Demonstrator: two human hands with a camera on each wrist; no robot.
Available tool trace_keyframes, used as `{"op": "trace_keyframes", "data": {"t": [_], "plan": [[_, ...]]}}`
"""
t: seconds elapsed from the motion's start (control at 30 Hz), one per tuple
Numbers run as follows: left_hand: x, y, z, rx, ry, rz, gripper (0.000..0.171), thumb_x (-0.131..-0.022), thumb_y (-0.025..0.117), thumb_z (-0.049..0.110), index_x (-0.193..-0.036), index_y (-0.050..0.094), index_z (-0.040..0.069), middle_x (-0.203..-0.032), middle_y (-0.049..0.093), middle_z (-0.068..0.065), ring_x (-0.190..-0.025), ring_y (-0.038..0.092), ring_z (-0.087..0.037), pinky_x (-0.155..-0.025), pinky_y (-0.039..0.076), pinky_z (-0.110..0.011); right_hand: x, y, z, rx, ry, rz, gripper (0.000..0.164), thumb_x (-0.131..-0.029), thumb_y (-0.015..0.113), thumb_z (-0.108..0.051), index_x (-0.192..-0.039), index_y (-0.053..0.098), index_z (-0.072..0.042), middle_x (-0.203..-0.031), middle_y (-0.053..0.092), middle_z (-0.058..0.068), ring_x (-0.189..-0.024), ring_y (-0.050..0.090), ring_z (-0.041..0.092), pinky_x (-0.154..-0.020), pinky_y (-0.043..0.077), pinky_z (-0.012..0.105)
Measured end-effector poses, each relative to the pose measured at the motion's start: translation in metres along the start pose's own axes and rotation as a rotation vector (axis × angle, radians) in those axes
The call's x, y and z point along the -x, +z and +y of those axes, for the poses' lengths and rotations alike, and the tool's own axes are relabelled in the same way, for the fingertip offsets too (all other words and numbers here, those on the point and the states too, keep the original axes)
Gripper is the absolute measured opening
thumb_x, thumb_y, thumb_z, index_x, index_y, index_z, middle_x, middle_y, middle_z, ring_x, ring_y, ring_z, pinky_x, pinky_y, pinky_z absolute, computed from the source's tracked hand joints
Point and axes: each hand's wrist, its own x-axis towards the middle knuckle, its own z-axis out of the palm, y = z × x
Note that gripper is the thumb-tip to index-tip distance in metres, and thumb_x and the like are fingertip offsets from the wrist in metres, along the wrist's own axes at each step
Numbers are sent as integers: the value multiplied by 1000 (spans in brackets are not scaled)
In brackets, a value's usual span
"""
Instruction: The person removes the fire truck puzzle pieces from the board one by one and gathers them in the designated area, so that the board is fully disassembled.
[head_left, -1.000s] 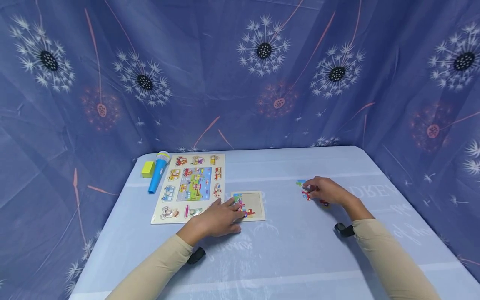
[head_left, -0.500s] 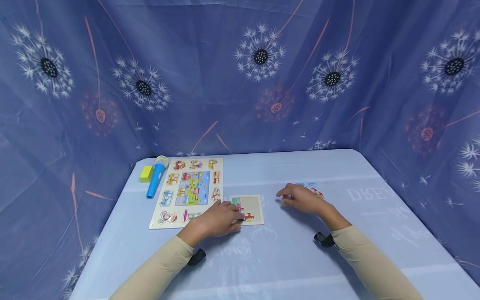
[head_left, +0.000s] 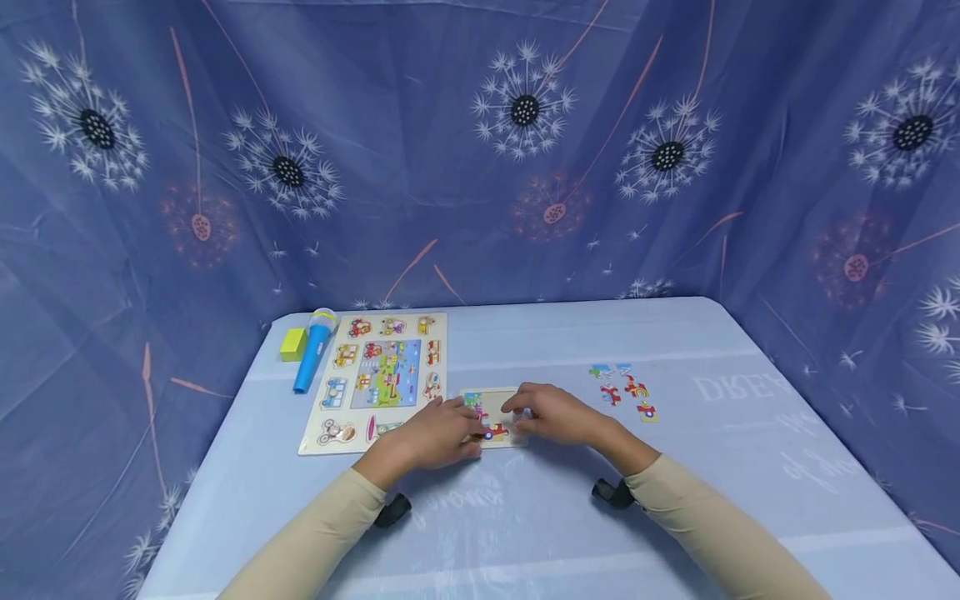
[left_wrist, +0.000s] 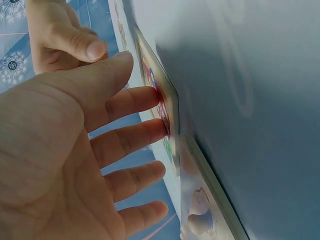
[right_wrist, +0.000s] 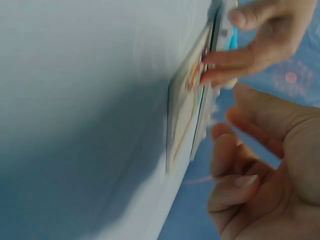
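In the head view, a small framed jigsaw puzzle (head_left: 491, 390) lies partly filled, with coloured pieces along its left and lower parts. My left hand (head_left: 442, 433) rests over its left side; in the left wrist view the fingers (left_wrist: 135, 137) are loosely extended, their tips touching the puzzle. My right hand (head_left: 558, 414) is over the puzzle's right side, thumb and forefinger close together. Whether a piece is between those fingers is hidden. Several loose jigsaw pieces (head_left: 636, 388) lie on the table to the right of my right hand.
Left of the small puzzle lies a larger picture peg board (head_left: 386, 375), its edge close to my left hand. A blue toy microphone (head_left: 312, 354) and a yellow block (head_left: 293, 344) are at the table's far left. A patterned curtain (head_left: 420, 167) hangs behind the table (head_left: 540, 517).
My right hand has moved left from the loose pieces to the framed puzzle, uncovering those pieces. My left hand stays on the puzzle's left side.
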Motion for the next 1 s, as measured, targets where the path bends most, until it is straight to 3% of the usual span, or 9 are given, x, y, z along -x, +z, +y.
{"op": "trace_keyframes", "data": {"t": [0.17,0.37,0.5,0.73,1.0], "plan": [[-1,0,-2,36,18,10,31,-97,69,37,-121,74,17,-132,68,-2,-139,49,-39,-110,39,-63,-9,14,-8,26,81,-48,39,-90,78,-23,-125,70,-7,-106,64,3,-85,58,12,-75,50,31],[0,-1,-2,62,31,-8,34,-99,67,36,-124,73,14,-139,65,-6,-141,47,-39,-112,38,-62,-13,24,-14,78,125,-32,26,-90,79,-25,-111,73,-11,-100,63,1,-83,56,11,-74,49,32],[0,0,-3,28,31,22,32,-99,67,37,-120,74,14,-136,66,-4,-139,50,-36,-110,40,-60,-14,26,-17,87,144,-22,22,-90,79,-23,-107,74,-11,-98,62,-1,-85,56,12,-75,49,33],[-5,3,-5,-100,-64,146,32,-99,66,36,-125,70,18,-142,61,-4,-145,41,-40,-112,31,-70,-15,28,-20,82,182,-15,20,-89,80,-21,-106,74,-12,-94,58,-2,-80,53,12,-71,47,33],[-16,6,-6,-171,-186,133,35,-99,67,39,-128,69,20,-136,63,-5,-147,38,-38,-112,28,-71,-16,30,-21,84,201,-12,19,-88,80,-21,-105,74,-13,-95,58,-2,-82,54,13,-74,48,35]]}}
